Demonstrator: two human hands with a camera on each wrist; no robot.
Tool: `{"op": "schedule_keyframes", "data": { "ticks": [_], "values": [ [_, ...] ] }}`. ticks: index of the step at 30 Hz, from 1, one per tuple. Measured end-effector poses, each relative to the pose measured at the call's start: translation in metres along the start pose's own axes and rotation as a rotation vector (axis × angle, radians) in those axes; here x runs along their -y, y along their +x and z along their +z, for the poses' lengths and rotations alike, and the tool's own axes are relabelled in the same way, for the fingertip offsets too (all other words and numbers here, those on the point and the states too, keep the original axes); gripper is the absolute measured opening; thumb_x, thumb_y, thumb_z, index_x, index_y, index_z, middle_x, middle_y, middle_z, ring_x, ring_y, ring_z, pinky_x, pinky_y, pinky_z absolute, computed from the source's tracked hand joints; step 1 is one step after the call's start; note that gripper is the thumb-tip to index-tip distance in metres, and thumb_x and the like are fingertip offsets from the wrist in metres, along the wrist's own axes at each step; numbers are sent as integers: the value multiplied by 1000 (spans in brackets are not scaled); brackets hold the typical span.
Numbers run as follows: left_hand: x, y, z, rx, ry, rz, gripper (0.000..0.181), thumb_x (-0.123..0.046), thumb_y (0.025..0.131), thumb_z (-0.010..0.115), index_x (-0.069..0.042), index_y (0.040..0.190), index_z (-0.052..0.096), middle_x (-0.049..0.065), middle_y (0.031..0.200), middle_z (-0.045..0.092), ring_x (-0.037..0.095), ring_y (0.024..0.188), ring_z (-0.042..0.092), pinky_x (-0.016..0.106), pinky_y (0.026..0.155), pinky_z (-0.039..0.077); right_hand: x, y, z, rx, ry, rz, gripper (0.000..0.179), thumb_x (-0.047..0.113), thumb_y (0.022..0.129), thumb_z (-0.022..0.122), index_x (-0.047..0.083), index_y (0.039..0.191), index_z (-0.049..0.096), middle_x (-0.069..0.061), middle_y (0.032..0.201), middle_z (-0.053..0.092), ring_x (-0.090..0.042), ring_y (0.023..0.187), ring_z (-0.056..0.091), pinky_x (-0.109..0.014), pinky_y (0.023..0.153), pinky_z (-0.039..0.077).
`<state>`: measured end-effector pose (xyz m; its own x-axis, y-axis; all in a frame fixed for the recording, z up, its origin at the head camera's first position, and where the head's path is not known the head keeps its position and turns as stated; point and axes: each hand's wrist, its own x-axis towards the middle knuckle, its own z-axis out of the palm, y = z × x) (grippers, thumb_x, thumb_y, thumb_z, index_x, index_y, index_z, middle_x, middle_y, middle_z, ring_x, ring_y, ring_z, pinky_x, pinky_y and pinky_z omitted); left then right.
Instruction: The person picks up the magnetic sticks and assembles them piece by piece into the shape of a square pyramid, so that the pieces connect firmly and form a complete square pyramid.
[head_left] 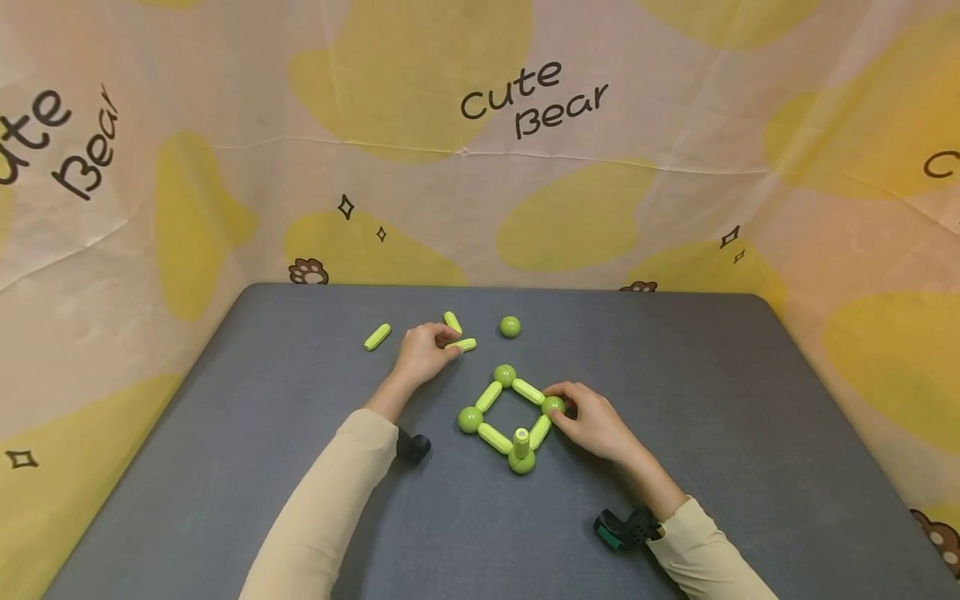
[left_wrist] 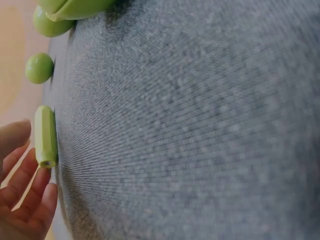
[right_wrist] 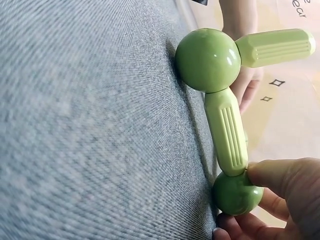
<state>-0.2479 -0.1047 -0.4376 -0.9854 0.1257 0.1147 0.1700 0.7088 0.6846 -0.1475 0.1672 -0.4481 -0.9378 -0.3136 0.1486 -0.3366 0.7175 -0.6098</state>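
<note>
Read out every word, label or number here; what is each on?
"cute Bear": cloth behind the table, centre.
"ute Bear": cloth, left, cut off by the picture's edge.
"C": cloth, right edge, cut off.
"e ear": cloth, right wrist view, cut off.
No readable text shows on the sticks or balls.

Behind the ball-and-rod frame [head_left: 495, 438] on the worktop [head_left: 750, 400], three rods [head_left: 377, 337] are placed left of a loose ball [head_left: 510, 327].

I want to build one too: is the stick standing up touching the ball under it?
Touching. The right wrist view shows it: the lower end of the upright light-green stick meets the top of the shiny green ball, with no gap.
</note>
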Motion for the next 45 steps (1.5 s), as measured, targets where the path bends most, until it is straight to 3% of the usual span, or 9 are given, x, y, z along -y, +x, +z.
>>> {"op": "schedule_keyframes", "data": {
  "ticks": [20, 34, 45],
  "values": [
    [1, 7, 5, 49, 112, -52, 22, -21, 81, 70, -14, 102, 72, 5, 99, 67, 21, 89, 61, 37, 80, 46, 1, -1, 0, -7, -2, -6, 25, 11, 85, 63, 11, 110, 63, 0, 89, 59, -11, 74, 50, -27, 64, 40],
    [-2, 0, -1, 44, 92, 30, 19, -19, 81, 70, -14, 99, 72, 3, 93, 70, 17, 80, 62, 34, 72, 47, 2, -1, 0, -9, 9, -5, 25, 11, 85, 63, 10, 109, 63, 1, 86, 58, -13, 73, 50, -26, 64, 40],
    [-10, -20, -9, 33, 53, 99, 19, -19, 82, 69, -15, 101, 71, 0, 93, 69, 16, 81, 60, 33, 70, 47, 1, -1, 0, -11, 10, 6, 24, 14, 86, 62, 12, 110, 63, 2, 86, 57, -12, 73, 49, -26, 64, 40]
  ]
}}
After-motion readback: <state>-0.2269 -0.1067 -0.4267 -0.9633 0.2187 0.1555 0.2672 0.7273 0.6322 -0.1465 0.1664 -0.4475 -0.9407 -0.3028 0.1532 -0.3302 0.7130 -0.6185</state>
